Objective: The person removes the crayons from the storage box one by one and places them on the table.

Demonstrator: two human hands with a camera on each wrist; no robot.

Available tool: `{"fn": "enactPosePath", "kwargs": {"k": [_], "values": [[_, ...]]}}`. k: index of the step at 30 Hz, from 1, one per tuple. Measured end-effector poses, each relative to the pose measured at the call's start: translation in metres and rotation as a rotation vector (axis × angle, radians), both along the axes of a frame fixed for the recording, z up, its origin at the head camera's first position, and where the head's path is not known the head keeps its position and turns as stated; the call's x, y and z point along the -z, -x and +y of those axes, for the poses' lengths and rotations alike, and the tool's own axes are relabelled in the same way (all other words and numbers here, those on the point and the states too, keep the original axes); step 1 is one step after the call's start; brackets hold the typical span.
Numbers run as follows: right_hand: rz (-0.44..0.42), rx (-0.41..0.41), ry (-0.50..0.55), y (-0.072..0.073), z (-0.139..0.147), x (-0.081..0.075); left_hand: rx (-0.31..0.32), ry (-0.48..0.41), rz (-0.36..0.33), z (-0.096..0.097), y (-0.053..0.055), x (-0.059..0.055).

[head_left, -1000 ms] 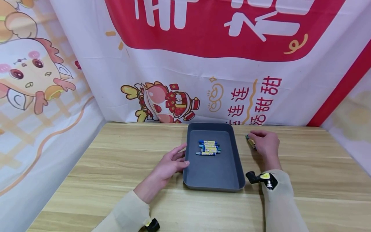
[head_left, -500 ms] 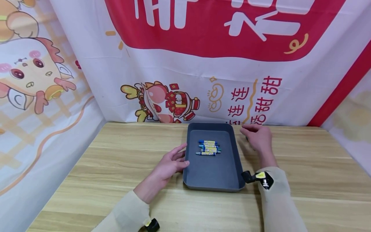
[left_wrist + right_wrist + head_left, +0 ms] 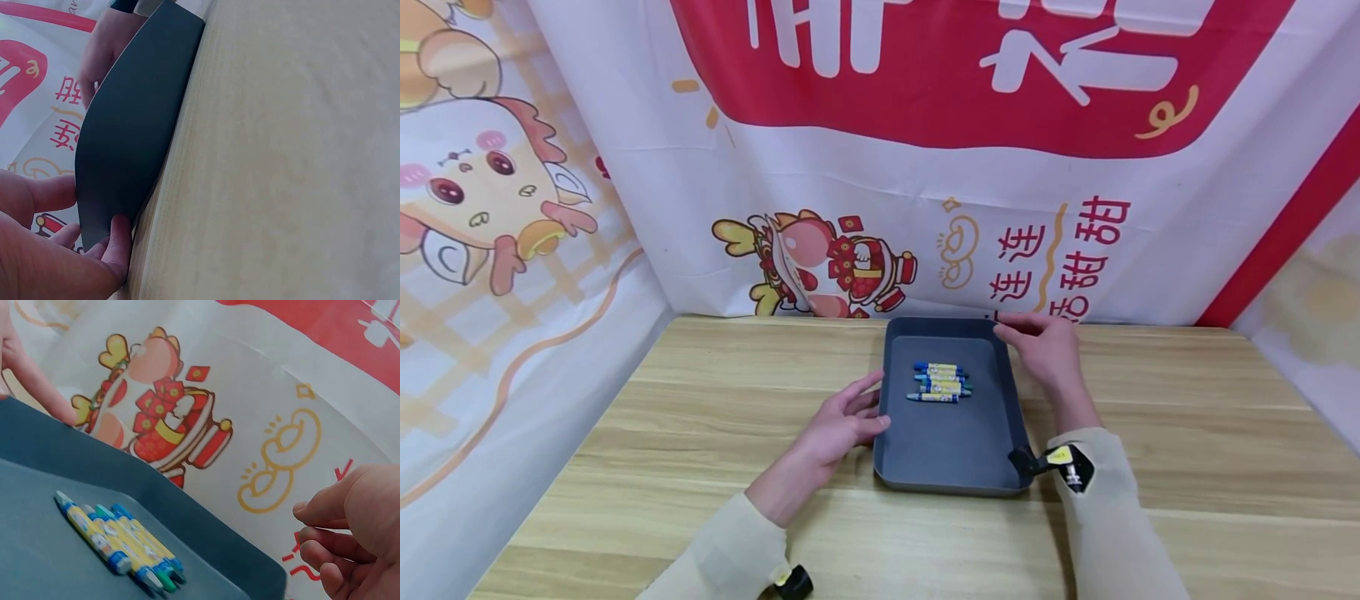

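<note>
A grey rectangular tray [image 3: 952, 458] lies on the wooden table, with several crayons [image 3: 942, 383] side by side inside; they have yellow wrappers and blue or green ends. My left hand [image 3: 838, 425] rests against the tray's left wall, its fingers spread; in the left wrist view a thumb and fingertips touch the outer wall. My right hand [image 3: 1043, 354] is at the tray's far right corner. In the right wrist view its thumb and curled fingers nearly meet close beyond the rim. I cannot tell whether a crayon is hidden among these fingers.
Behind the table's far edge hangs a printed cloth [image 3: 850, 183] with a red panel and cartoon figures. Another patterned cloth [image 3: 512, 333] covers the left side. A small black camera [image 3: 1071, 467] is strapped at the right sleeve cuff, overlapping the tray's near right corner in the head view.
My right hand has moved left from beside the tray, where a crayon showed at its fingertips, to the tray's far right corner. That crayon no longer shows. The left hand and tray stay put.
</note>
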State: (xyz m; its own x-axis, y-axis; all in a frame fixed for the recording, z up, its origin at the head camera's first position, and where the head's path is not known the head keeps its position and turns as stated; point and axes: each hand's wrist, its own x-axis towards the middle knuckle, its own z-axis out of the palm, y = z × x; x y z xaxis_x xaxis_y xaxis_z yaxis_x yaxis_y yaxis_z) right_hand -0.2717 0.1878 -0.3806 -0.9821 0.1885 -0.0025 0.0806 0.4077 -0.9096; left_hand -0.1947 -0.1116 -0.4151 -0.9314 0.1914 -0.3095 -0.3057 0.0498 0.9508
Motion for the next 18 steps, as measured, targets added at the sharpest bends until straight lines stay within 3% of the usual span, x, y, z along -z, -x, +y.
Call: {"fn": "enactPosePath", "kwargs": {"k": [18], "values": [[0.075, -0.150, -0.058, -0.001, -0.043, 0.001, 0.012, 0.010, 0.005, -0.001, 0.002, 0.002]]}}
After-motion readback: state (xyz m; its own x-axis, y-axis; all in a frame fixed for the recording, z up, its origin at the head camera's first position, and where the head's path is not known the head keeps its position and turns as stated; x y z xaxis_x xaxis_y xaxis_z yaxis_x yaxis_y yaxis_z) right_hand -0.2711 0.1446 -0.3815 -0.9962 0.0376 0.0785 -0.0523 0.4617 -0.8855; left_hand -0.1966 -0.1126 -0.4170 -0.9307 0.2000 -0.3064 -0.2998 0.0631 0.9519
